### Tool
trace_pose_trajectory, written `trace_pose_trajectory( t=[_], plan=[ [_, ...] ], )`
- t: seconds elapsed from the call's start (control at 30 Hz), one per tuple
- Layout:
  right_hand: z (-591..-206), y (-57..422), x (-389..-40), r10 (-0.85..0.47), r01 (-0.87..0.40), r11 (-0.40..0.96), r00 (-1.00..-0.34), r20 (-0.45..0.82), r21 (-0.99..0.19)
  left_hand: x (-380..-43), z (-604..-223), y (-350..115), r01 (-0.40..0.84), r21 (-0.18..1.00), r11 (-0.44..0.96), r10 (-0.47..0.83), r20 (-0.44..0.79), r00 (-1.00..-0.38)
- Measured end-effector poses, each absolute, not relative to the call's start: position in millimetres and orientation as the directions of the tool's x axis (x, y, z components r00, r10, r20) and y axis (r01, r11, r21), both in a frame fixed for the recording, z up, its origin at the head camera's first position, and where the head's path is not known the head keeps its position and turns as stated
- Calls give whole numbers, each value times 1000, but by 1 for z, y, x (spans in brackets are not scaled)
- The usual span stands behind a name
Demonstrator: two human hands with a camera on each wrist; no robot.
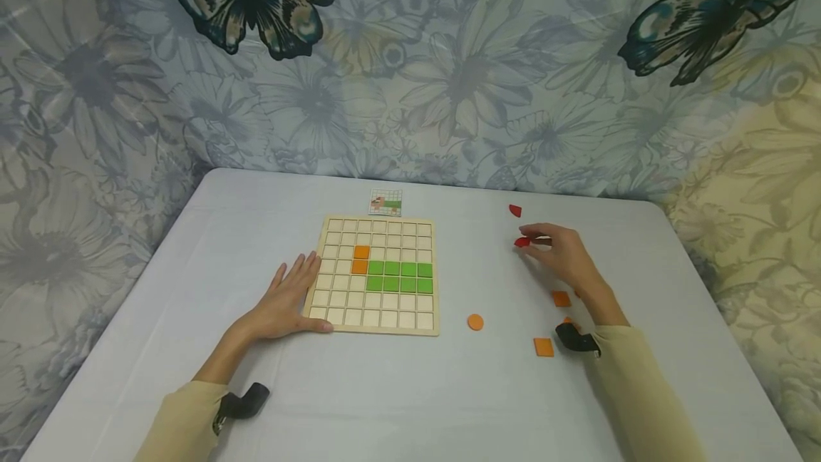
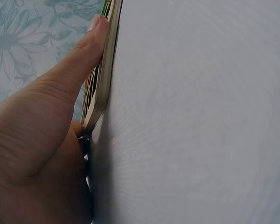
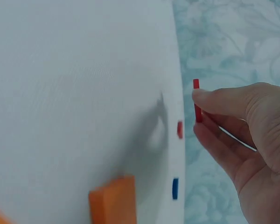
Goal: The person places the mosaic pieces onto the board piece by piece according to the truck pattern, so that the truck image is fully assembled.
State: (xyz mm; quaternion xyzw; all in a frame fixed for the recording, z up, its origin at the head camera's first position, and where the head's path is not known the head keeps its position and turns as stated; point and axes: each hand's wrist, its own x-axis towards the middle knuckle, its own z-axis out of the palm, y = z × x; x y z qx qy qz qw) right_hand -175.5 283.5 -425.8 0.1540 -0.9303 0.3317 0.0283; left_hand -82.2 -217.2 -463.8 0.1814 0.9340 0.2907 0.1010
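Note:
My right hand (image 1: 556, 255) pinches a small red tile (image 1: 522, 242) between thumb and fingertips, to the right of the wooden grid board (image 1: 372, 329). Edge-on in the right wrist view, the red tile (image 3: 198, 112) appears thin and flat, with its shadow falling on the tablecloth. My left hand (image 1: 282, 303) lies along the board's left side with fingers straight; its thumb rests on the near-left corner. On the board are two orange squares (image 1: 361, 259) in a column and two rows of green squares (image 1: 408, 277) reaching the right edge.
Behind the board lies a pattern card (image 1: 385, 202). Another red piece (image 1: 515, 210) sits beyond my right hand. Loose on the right are an orange disc (image 1: 475, 322) and orange squares (image 1: 544, 347), one partly hidden by the wrist camera. The right wrist view also shows a blue piece (image 3: 175, 188).

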Motion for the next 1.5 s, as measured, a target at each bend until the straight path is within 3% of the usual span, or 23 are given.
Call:
trace_pose_trajectory(
  t=[1.5],
  plan=[
    [-427,166,-186,-454,-443,643,-877,154,-625,-83,-465,-217,271,588,762,399,-97,-912]
  ],
)
